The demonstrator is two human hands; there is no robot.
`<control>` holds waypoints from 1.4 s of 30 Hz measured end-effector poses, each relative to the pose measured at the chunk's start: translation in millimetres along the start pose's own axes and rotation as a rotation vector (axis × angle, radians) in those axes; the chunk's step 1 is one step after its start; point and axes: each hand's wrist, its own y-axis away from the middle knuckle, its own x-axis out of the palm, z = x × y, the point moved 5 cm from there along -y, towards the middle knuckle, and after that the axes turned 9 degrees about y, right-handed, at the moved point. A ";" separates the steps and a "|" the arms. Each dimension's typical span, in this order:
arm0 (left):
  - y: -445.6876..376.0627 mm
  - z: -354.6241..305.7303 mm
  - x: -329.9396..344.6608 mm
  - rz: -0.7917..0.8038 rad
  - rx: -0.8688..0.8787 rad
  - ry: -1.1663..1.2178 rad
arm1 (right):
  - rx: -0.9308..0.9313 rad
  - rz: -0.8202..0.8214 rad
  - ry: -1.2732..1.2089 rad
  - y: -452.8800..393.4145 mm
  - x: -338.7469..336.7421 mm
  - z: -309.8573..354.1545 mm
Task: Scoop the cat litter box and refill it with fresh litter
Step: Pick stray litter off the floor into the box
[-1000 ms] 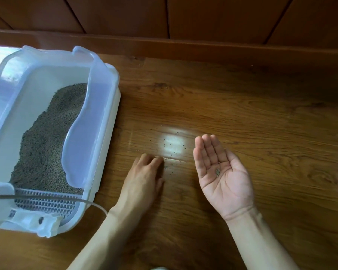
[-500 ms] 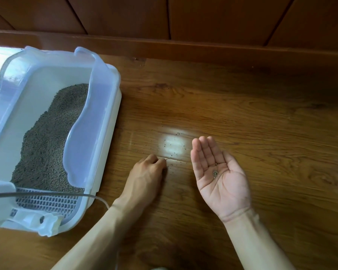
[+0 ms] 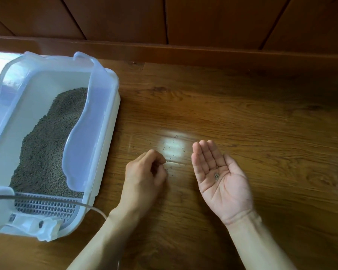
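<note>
Warm, moderate light. Bright glare patch on glossy wooden floor [image 3: 173, 147]; overexposed white at upper left edge. Soft shadows under forearms. Wide-angle bending at borders; slight softness overall.

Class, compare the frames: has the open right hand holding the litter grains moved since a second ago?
Barely. The right hand has drifted slightly left, toward the litter box, staying palm-up beside the bright glare patch.

White litter box [image 3: 103, 121], grey litter [image 3: 47, 145]
</note>
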 end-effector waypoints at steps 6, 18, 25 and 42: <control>9.9 -76.9 -2.2 -0.016 0.171 0.210 | 0.026 -0.029 0.039 -2.1 3.7 -7.1; 24.2 -107.5 36.4 0.073 0.429 -0.062 | 0.009 -0.004 0.044 5.7 12.8 -1.0; 27.9 -100.2 20.7 0.064 0.372 0.028 | -0.010 0.009 -0.029 3.5 15.1 0.0; 12.8 39.9 11.5 0.340 0.050 -0.399 | -0.011 0.021 -0.029 -4.5 -4.5 3.3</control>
